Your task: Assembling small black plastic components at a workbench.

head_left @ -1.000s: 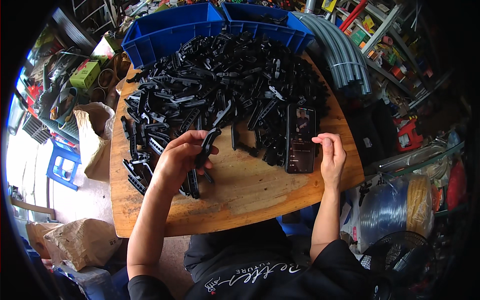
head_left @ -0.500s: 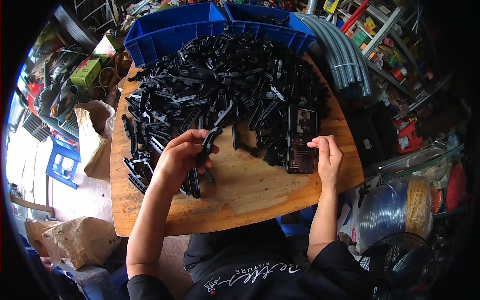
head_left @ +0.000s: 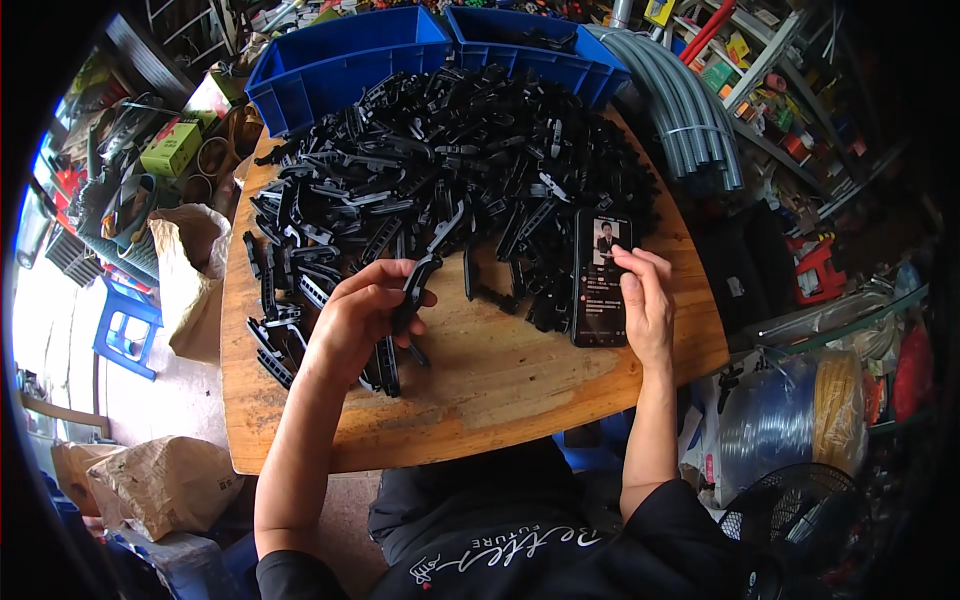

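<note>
On the round wooden counter (head_left: 500,390), a large heap of black plastic parts (head_left: 450,170) covers the far half and spills down the left side, while the near part of the wood lies bare. Left of centre, the left hand (head_left: 360,320) rests at the near edge of that heap, its fingers curled closed around one long black plastic piece (head_left: 418,285) that sticks up and away from the knuckles; more black strips lie under and just beside the palm. To the right, a dark smartphone (head_left: 600,280) lies flat on the counter with its screen lit, its far end touching the edge of the heap. Over it the right hand (head_left: 645,300) lies with fingers loosely spread rather than gripping anything, the forefinger touching the upper part of the screen and the heel of the palm sitting just off the phone's right edge. Both bare forearms come in from the lower edge, above a dark shirt. Beyond the heap, two blue plastic bins (head_left: 350,60) stand side by side at the far rim of the counter. A bundle of grey pipes (head_left: 690,120) curves down past the right side of the counter, and a blue stool (head_left: 125,325) stands on the floor to the left.
</note>
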`<state>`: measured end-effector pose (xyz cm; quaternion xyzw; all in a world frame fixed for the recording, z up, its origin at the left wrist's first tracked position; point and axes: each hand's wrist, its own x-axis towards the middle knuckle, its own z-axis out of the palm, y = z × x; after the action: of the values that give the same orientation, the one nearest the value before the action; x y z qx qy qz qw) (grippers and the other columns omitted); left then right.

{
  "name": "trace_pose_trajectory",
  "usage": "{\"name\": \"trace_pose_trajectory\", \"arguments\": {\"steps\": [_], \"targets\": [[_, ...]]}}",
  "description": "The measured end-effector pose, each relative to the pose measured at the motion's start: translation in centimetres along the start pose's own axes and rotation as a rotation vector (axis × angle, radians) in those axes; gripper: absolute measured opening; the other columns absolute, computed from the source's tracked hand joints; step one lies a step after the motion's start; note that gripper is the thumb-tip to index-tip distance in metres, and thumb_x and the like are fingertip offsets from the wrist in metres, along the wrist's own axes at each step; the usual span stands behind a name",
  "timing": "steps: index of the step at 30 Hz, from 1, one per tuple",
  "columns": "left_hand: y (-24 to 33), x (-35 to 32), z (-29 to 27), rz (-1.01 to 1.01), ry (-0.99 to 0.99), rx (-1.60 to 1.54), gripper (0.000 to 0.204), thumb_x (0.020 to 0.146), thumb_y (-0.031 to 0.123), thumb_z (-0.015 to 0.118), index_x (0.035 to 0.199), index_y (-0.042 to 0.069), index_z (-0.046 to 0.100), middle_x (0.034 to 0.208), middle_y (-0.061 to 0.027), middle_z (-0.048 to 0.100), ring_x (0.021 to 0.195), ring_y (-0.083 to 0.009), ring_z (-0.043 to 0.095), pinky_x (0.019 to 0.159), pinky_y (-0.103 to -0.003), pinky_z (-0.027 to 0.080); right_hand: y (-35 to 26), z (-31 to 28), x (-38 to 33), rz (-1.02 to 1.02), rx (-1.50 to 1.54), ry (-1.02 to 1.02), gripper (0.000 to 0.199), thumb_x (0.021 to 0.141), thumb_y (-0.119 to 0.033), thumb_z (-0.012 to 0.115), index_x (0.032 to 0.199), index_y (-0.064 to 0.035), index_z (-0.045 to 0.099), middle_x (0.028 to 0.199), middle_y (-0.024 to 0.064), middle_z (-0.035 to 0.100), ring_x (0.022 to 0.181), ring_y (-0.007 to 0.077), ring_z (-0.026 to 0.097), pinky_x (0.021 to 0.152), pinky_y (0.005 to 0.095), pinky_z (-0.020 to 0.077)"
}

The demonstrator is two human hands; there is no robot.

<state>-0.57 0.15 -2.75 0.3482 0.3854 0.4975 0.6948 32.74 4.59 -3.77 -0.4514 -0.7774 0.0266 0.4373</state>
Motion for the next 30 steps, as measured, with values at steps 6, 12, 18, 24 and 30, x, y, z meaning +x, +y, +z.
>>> {"name": "trace_pose_trajectory", "arguments": {"steps": [6,12,18,24,30], "targets": [[0.4,-0.5,0.4,0.083,0.01,-0.067,0.035,0.08,0.007,0.044,0.114,0.001,0.05,0.087,-0.013,0.062,0.073,-0.0227,0.064,0.063,-0.029,0.051,-0.2,0.0,-0.5,0.072,0.1,0.131,0.023,0.095,-0.015,0.045,0.101,0.0011,0.06,0.105,0.0088,0.061,0.098,0.0199,0.053,0.088,0.0292,0.0407],[0.2,-0.1,-0.4,0.13,0.04,-0.011,0.031,0.073,0.008,0.045,0.101,0.002,0.057,0.085,-0.0126,0.063,0.069,-0.0159,0.06,0.065,-0.027,0.049,-3.4,0.2,0.1,0.045,0.067,0.073,0.009,0.086,-0.004,0.057,0.093,-0.0007,0.063,0.096,0.0085,0.061,0.09,0.0194,0.056,0.08,0.0281,0.0436],[0.3,-0.2,-0.4,0.123,-0.021,-0.128,0.023,0.072,0.001,0.049,0.095,0.006,0.053,0.095,-0.0165,0.063,0.061,-0.0122,0.056,0.054,-0.022,0.046,-8.7,4.4,2.2,-0.285,0.18,-0.249,0.008,0.075,-0.002,0.068,0.081,-0.0031,0.062,0.078,0.006,0.062,0.075,0.0221,0.057,0.069,0.0341,0.0475],[-0.1,-1.2,-1.7,0.082,0.087,-0.092,0.024,0.073,0.004,0.05,0.096,0.006,0.053,0.094,-0.0166,0.063,0.062,-0.0129,0.057,0.055,-0.023,0.047,-16.9,1.4,3.4,-0.522,1.504,-0.425,0.031,0.081,-0.03,0.059,0.064,-0.005,0.05,0.06,0.0005,0.052,0.056,0.0131,0.048,0.058,0.0339,0.0452],[0.4,0.0,0.0,0.098,-0.001,-0.07,0.024,0.072,0.003,0.049,0.096,0.006,0.053,0.093,-0.0142,0.064,0.06,-0.0114,0.055,0.054,-0.023,0.045,-23.4,-0.7,3.7,-0.899,2.019,0.039,0.054,0.098,-0.028,0.034,0.05,-0.0086,0.05,0.046,0.003,0.044,0.042,0.0127,0.044,0.08,0.0389,0.0544]]}}
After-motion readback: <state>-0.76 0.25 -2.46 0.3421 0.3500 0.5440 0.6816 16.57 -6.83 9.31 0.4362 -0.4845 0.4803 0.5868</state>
